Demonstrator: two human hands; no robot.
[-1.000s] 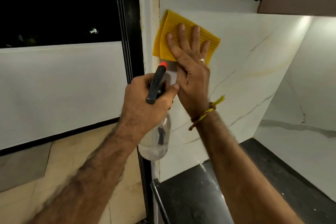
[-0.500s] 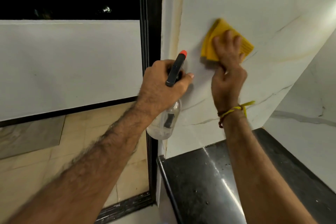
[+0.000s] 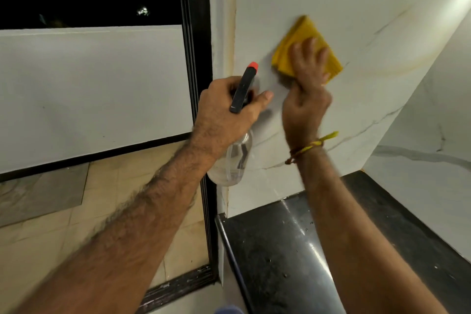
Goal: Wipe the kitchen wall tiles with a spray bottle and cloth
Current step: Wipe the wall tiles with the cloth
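We see a spray bottle (image 3: 233, 158) with a clear, rounded body, a black trigger head and an orange-red nozzle tip. It is gripped in our left hand (image 3: 226, 112), whose fingers curl round the neck while the thumb lies out along the side toward the wall. The bottle's long axis runs near upright, tilted a little, with the body hanging below the fist and the nozzle pointing up and toward the wall tiles (image 3: 356, 2), just beside the corner by the dark window frame (image 3: 196, 58).

The cloth (image 3: 304, 41) is yellow, folded into a rough triangle whose apex points up. Our right hand (image 3: 307, 99) presses it flat against the white, grey-veined tile with fingers spread and fairly straight over it; the hand is motion-blurred. A yellow thread band (image 3: 313, 146) circles that wrist. Below lies the black countertop (image 3: 280, 250), speckled with droplets.

Compared with half a second ago, the cloth and right hand sit in much the same patch of tile, well below the top-left corner where they were a second ago. The bottle is held in the same way.
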